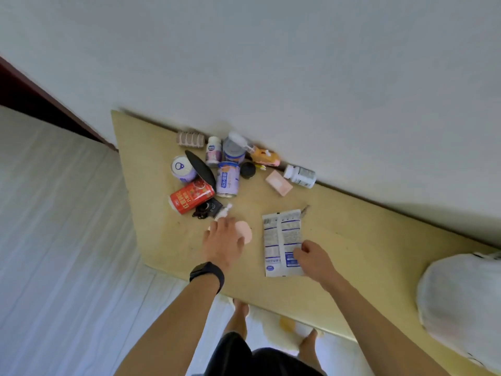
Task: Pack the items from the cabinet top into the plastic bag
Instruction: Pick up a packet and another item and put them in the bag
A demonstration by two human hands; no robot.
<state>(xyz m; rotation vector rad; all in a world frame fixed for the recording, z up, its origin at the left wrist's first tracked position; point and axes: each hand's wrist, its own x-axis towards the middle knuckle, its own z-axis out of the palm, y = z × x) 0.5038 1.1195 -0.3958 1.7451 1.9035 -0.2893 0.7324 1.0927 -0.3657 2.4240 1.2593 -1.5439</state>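
The right hand [311, 257] pinches the white packet [280, 240], the left hand [223, 241] covers a pink round thing [245, 230], grip unclear, and the plastic bag [461, 308] lies far right of both, so things may drop.

No wording reads clearly. White characters run along the red can [191, 196], dark characters run down the purple can [228, 179], and blue print blocks cover the white sachets [282, 241], all too blurred to read.
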